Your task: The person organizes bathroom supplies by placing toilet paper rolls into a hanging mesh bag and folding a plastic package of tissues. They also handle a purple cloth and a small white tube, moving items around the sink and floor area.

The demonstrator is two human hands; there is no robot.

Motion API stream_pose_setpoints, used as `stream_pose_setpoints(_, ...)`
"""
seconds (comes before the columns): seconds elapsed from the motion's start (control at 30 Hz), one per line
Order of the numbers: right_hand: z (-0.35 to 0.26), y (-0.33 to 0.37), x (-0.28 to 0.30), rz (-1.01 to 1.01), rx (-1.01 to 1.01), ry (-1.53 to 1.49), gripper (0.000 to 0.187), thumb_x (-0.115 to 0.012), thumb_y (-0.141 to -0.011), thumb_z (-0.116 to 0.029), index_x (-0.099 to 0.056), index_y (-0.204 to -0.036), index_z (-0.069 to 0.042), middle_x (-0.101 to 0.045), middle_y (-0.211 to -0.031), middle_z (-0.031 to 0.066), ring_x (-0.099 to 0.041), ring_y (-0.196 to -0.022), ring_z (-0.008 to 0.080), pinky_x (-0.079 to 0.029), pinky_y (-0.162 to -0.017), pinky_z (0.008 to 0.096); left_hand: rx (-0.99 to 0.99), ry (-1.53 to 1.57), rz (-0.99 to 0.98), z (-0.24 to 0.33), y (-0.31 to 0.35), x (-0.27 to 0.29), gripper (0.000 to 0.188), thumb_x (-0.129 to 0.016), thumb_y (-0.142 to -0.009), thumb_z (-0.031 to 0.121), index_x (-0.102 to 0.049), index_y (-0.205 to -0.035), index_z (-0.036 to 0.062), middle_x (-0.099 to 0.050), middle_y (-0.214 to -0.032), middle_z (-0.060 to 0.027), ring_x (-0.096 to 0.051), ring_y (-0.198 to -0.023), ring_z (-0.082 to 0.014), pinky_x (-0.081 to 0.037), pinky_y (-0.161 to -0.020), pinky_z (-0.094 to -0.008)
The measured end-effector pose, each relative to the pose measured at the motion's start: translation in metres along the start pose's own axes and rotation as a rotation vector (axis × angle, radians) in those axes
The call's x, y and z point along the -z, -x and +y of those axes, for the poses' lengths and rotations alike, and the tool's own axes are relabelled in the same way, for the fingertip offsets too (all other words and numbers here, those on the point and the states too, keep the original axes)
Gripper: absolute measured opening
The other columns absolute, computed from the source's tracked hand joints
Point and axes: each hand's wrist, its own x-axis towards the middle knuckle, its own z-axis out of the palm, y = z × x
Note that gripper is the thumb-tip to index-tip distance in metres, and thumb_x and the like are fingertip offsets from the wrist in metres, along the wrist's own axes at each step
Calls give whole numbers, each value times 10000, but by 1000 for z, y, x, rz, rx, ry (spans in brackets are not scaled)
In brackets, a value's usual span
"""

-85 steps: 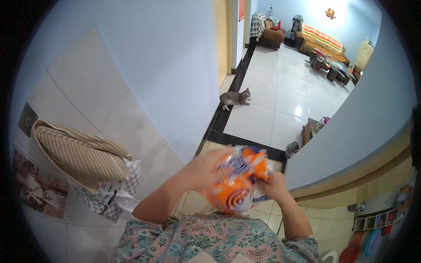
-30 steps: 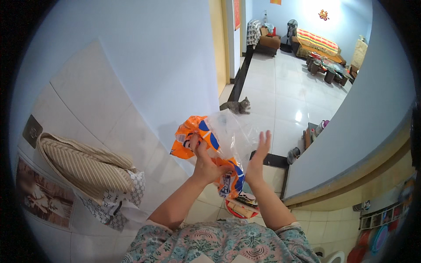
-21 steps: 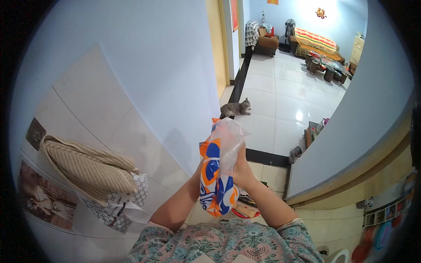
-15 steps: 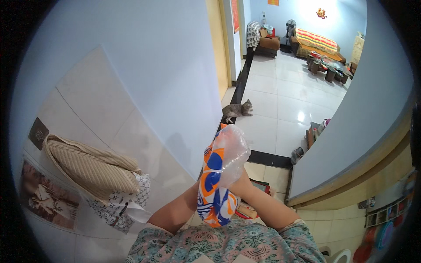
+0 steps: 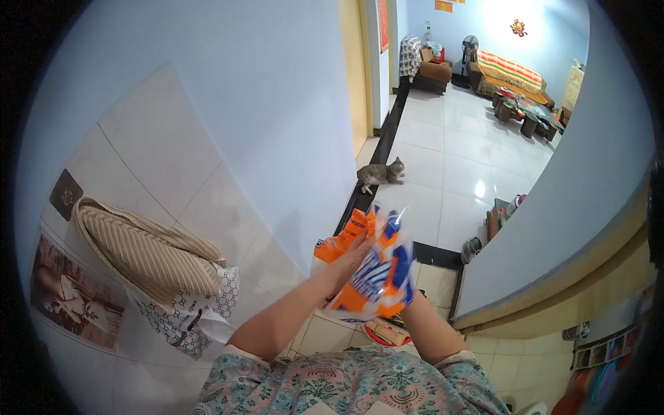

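Note:
A crinkled plastic bag (image 5: 380,283), orange, blue and white with see-through parts, is held up in front of my body. My left hand (image 5: 354,257) comes in from the left and is closed on it, with orange film showing on both sides of the fingers. My right forearm (image 5: 432,328) rises behind the bag's lower right side; the bag covers that hand and its fingers. The bag is somewhat blurred, and whether anything is inside cannot be made out. Below it, a round red-rimmed item (image 5: 384,333) partly shows on the floor.
Ahead on the tiles, a grey cat (image 5: 379,174) lies beside a black floor strip (image 5: 439,256). A beige striped towel (image 5: 142,252) and a white patterned bag (image 5: 181,318) hang at left. Farther off stand a low table (image 5: 526,114) and a sofa (image 5: 512,72).
The plastic bag has turned and spread wider, its printed side now facing me. My left hand has risen into view on its left side; my right hand has gone behind it.

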Motion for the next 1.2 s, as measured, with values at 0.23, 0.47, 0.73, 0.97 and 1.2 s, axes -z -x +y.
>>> stream_pose_setpoints(0.23,-28,-23,12,66,65,-165,430,-446,-897,-370,-430,-1195,-60,-507,-1049,87,-504,-961,172,-425,-851,309,-198,-1332,314,62,23,-7,637,-549,-884,353,-290,-1393,71,-120,-1473,-164,-144,-1365,-317,-146,-1098,-421)
stream_pose_setpoints(0.47,-4,2,2,70,365,290,359,-513,-870,-277,-451,-1149,-59,-507,-1009,68,-497,-920,139,-426,-814,275,-126,-1294,418,-13,-2,10,1267,-710,-603,628,85,-1431,92,97,-1469,-226,0,-1363,-412,-124,-1058,-573)
stream_pose_setpoints(0.73,24,-13,-12,427,886,698,303,-590,-839,-171,-475,-1096,-57,-506,-963,46,-489,-872,102,-428,-772,235,-385,-1001,60,-43,-9,8,710,-657,-779,341,-337,-1341,49,-310,-1388,-179,-279,-1286,-354,-236,-1070,-461)
stream_pose_setpoints(0.97,10,-18,5,96,536,836,289,-616,-805,-121,-476,-1040,-28,-493,-898,30,-483,-867,138,-387,-764,246,-428,-760,212,-47,-10,11,698,-656,-784,337,-341,-1340,55,-342,-1361,-166,-316,-1260,-335,-272,-1045,-449)
stream_pose_setpoints(1.2,-26,38,2,-211,467,841,498,-399,-933,-426,-405,-1254,-45,-277,-1385,154,-261,-1307,268,-277,-1035,387,-284,-21,179,-36,-12,22,687,-656,-790,333,-345,-1338,60,-374,-1334,-154,-353,-1234,-316,-308,-1019,-436)
